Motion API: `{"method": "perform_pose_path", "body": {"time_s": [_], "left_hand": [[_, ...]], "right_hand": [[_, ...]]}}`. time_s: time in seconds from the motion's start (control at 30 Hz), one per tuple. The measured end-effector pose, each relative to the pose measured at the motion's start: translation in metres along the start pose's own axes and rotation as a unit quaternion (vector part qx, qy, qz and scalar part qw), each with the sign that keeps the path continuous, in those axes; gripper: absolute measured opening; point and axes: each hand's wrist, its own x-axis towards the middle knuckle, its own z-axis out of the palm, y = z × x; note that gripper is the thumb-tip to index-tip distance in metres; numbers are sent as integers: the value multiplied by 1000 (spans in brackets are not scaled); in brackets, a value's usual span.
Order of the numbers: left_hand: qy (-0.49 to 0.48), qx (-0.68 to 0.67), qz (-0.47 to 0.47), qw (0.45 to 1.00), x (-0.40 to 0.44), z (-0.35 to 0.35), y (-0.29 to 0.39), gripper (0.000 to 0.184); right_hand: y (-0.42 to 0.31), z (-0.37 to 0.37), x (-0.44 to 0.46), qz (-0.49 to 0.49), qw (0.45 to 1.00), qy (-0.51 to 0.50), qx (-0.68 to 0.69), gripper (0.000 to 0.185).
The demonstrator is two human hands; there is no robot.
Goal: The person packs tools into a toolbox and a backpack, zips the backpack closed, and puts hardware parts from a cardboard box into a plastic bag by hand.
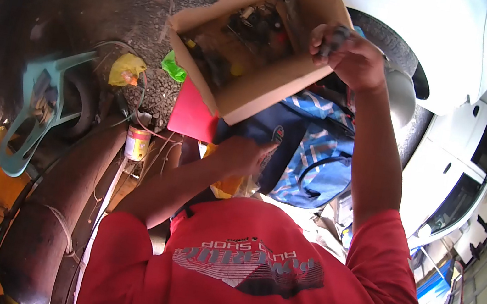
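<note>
My right hand [360, 59] is raised at the right edge of an open cardboard box [270, 102]. Its fingers are closed around a small dark part [339, 38], blurred and too small to name. Inside the box lies a jumble of small dark parts [257, 27], with a few yellow bits. My left hand [249, 156] is lower down, just in front of a dark blue bag [309, 162] with a light blue plaid pattern. Blur and the angle hide what its fingers are doing.
To the left are a teal plastic chair [23, 117] on its side, a large brown cylinder [45, 235] and a labelled can [137, 143]. A yellow plastic bag [127, 70] lies on the gravel. White vehicles [447, 152] stand to the right.
</note>
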Motion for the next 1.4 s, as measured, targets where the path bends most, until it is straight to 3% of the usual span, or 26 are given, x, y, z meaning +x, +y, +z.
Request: {"method": "perform_pose_path", "body": {"time_s": [0.07, 0.13, 0.17, 0.23, 0.27, 0.3, 0.37, 0.43, 0.5, 0.57, 0.6, 0.7, 0.83, 1.03, 1.33, 1.4], "left_hand": [[-3, -12, 8, 1000, 1, 9, 5, 71], [63, 56, 45, 995, -3, 20, 8, 50], [48, 52, 46, 996, -6, 28, 9, 50], [8, 38, 58, 998, -7, 34, 6, 30], [-5, 50, 53, 997, -12, 40, 8, 23], [-9, 53, 53, 997, -17, 48, 9, 23], [25, 69, 72, 995, -23, 69, 8, 25], [48, 72, 61, 994, -27, 85, 14, 25], [73, 78, 51, 993, -28, 102, 19, 25], [127, 77, 77, 986, -24, 122, 17, 24], [135, 87, 76, 984, -24, 128, 19, 24], [186, 97, 102, 972, -20, 137, 25, 20], [205, 111, 95, 968, -21, 135, 36, 16], [240, 125, 143, 952, -7, 128, 37, 17], [130, 164, 109, 972, -3, 81, 57, 15], [212, 214, 146, 942, 17, 65, 60, 13]], "right_hand": [[-12, 11, -33, -119, 988, -62, 72, 55], [-17, 27, -64, -168, 973, -72, 141, 61], [-18, 40, -73, -187, 971, -43, 141, 53], [-14, 42, -94, -109, 994, 13, -22, 40], [-8, 52, -106, -19, 989, 48, -141, 33], [-3, 74, -114, 72, 960, 81, -257, 28], [36, 96, -126, 209, 886, -10, -413, 24], [112, 110, -158, 144, 788, -48, -597, 32], [136, 127, -187, 244, 743, -110, -613, 40], [165, 130, -217, 239, 734, -75, -631, 40], [190, 127, -233, 154, 758, -7, -634, 36], [190, 139, -246, 138, 749, 34, -647, 27], [195, 139, -259, 86, 757, 33, -647, 32], [200, 140, -271, 82, 725, 13, -684, 29], [190, 146, -277, 78, 727, 22, -682, 27], [194, 145, -278, 90, 734, 11, -673, 27]]}}
